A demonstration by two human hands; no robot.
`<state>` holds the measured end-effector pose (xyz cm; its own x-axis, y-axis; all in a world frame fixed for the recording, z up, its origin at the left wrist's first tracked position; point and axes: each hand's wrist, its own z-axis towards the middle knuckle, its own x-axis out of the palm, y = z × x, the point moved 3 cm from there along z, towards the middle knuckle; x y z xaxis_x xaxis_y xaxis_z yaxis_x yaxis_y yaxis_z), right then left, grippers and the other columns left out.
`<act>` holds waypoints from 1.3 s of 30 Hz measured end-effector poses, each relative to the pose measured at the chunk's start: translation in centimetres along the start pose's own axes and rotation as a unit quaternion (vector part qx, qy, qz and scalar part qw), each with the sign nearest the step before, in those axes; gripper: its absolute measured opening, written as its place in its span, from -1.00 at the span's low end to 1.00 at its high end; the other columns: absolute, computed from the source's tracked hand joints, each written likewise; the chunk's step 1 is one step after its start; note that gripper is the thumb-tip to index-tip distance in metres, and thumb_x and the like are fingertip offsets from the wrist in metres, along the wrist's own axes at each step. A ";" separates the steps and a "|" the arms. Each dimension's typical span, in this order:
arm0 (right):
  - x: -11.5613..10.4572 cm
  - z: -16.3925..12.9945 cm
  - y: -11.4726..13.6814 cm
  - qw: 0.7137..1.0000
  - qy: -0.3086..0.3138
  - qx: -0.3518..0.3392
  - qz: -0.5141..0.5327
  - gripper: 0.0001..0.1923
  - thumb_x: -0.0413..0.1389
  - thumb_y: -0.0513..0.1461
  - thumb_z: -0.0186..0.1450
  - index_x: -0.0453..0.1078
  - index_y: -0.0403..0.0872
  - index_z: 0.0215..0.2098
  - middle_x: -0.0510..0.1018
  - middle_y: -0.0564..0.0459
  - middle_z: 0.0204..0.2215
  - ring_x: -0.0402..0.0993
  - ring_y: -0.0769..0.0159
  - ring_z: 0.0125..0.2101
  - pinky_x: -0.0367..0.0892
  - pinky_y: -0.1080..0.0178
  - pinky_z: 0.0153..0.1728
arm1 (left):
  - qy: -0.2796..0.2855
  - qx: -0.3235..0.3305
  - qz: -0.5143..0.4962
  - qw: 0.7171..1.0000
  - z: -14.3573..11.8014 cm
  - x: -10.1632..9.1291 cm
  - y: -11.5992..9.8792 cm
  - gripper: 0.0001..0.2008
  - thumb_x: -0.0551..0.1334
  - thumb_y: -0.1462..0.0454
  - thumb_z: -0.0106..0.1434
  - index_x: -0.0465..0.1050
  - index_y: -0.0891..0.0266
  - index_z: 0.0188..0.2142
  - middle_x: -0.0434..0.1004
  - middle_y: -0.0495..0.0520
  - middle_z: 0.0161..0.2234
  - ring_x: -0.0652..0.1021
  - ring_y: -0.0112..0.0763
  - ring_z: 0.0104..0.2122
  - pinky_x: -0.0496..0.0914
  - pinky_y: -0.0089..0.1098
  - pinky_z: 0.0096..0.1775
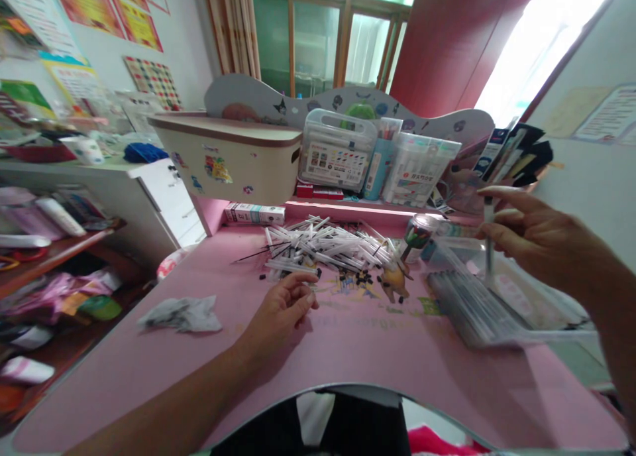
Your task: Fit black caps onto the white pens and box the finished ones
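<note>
A slim clear pen with a dark end point(489, 234) hangs upright from my right hand point(536, 240), pinched between thumb and fingers. Below it is a clear plastic box point(551, 335), with many similar pens point(472, 307) lying side by side at its left part. My left hand point(288, 303) rests on the pink desk, fingers loosely bent and apart, with nothing seen in them. Just beyond its fingertips lies a heap of white pen barrels point(332, 244) mixed with thin dark refills. Small black caps point(365, 278) are scattered along the near side of the heap.
A crumpled white tissue point(181, 313) lies on the left of the desk point(348, 350). Behind the heap stand a jar point(422, 234), a lidded cream bin point(233, 161) and marker cases point(338, 151) on a raised shelf. A full pen holder point(467, 184) stands at the back right.
</note>
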<state>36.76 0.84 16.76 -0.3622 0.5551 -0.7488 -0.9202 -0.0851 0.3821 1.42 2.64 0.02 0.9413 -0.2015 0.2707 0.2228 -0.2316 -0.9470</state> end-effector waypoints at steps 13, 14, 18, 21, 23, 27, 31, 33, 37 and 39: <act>5.6 -2.6 -13.1 0.936 0.272 0.220 0.038 -0.77 0.10 -0.46 0.22 0.58 -0.24 -0.26 0.42 0.09 -0.72 0.22 0.53 -0.76 -0.05 0.24 -0.62 | 0.022 0.012 0.044 0.999 0.8 -0.5 0.7 -0.75 0.32 0.28 0.14 0.46 0.23 -0.15 0.42 -0.06 -0.45 0.31 -0.61 -0.57 0.16 -0.57 -0.54; 5.8 -2.7 -13.2 0.935 0.281 0.215 0.034 -0.75 0.09 -0.47 0.21 0.59 -0.24 -0.24 0.42 0.10 -0.71 0.20 0.53 -0.76 -0.05 0.25 -0.62 | 0.021 0.009 0.047 0.999 0.7 -0.5 0.7 -0.75 0.32 0.27 0.14 0.47 0.23 -0.16 0.42 -0.06 -0.45 0.32 -0.60 -0.56 0.18 -0.57 -0.54; 6.4 -2.8 -13.5 0.942 0.303 0.144 -0.025 -0.66 0.10 -0.49 0.17 0.60 -0.19 -0.15 0.34 0.21 -0.76 0.15 0.52 -0.74 0.01 0.30 -0.61 | 0.008 0.002 0.037 0.999 0.5 -0.4 0.5 -0.76 0.32 0.24 0.14 0.46 0.22 -0.17 0.41 -0.07 -0.45 0.32 -0.60 -0.56 0.19 -0.57 -0.53; 5.7 -2.0 -12.8 0.951 0.284 0.089 -0.082 -0.64 0.16 -0.47 0.14 0.58 -0.17 -0.10 0.38 0.18 -0.74 0.27 0.39 -0.68 0.13 0.30 -0.55 | -0.002 0.002 0.038 0.999 0.4 -0.4 0.4 -0.74 0.32 0.22 0.12 0.46 0.23 -0.18 0.42 -0.06 -0.45 0.33 -0.59 -0.56 0.20 -0.57 -0.54; 4.4 -1.1 -11.5 0.958 0.242 0.080 -0.129 -0.63 0.21 -0.43 0.16 0.54 -0.20 -0.05 0.50 0.07 -0.65 0.37 0.32 -0.61 0.21 0.26 -0.47 | -0.006 0.000 0.040 0.999 0.5 -0.5 0.4 -0.74 0.32 0.20 0.11 0.46 0.23 -0.19 0.42 -0.07 -0.46 0.32 -0.59 -0.57 0.20 -0.56 -0.54; 1.1 -0.3 -5.8 0.972 0.093 0.064 -0.206 -0.68 0.21 -0.31 0.23 0.52 -0.16 -0.03 0.62 -0.09 -0.43 0.43 0.28 -0.53 0.22 0.22 -0.40 | 0.016 -0.025 0.044 0.999 0.7 -0.4 1.0 -0.81 0.29 0.21 0.09 0.43 0.23 -0.30 0.41 -0.09 -0.50 0.31 -0.59 -0.61 0.14 -0.55 -0.56; 3.4 -2.0 2.7 0.994 0.073 -0.060 -0.050 -0.67 0.14 -0.24 0.29 0.49 -0.06 0.02 0.62 0.00 -0.40 0.47 0.32 -0.49 0.28 0.28 -0.40 | 0.109 -0.032 0.141 0.984 0.5 0.2 1.1 -0.89 0.22 0.29 0.06 0.44 0.26 -0.38 0.46 -0.03 -0.52 0.39 -0.50 -0.54 0.24 -0.48 -0.46; 7.2 -3.1 6.7 0.977 0.146 -0.156 0.005 -0.73 0.07 -0.26 0.33 0.52 -0.05 -0.06 0.63 -0.02 -0.29 0.53 0.28 -0.35 0.33 0.28 -0.29 | 0.157 -0.024 0.195 0.968 0.3 0.5 1.1 -0.90 0.18 0.33 0.05 0.45 0.28 -0.41 0.47 0.00 -0.50 0.46 -0.42 -0.45 0.30 -0.44 -0.36; 15.8 -4.4 11.5 0.935 0.283 -0.211 -0.020 -0.78 0.04 -0.30 0.35 0.55 -0.08 -0.21 0.60 -0.04 -0.26 0.51 0.22 -0.21 0.31 0.25 -0.15 | 0.207 0.016 0.265 0.942 0.0 0.5 1.1 -0.88 0.16 0.36 0.05 0.47 0.27 -0.41 0.45 -0.03 -0.47 0.42 -0.40 -0.41 0.27 -0.42 -0.33; 19.1 -4.6 12.8 0.920 0.323 -0.218 -0.042 -0.76 0.02 -0.31 0.36 0.55 -0.11 -0.22 0.59 -0.08 -0.25 0.49 0.20 -0.18 0.30 0.24 -0.14 | 0.217 0.030 0.271 0.937 0.0 0.5 1.3 -0.89 0.16 0.35 0.07 0.46 0.27 -0.42 0.41 -0.05 -0.48 0.39 -0.42 -0.42 0.23 -0.43 -0.35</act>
<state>17.39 6.61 4.85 -0.1709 -0.0213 -0.9851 -0.8699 -0.4663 0.1610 2.16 2.30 -1.05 0.7318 -0.6449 -0.2206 -0.2328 0.0678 -0.9702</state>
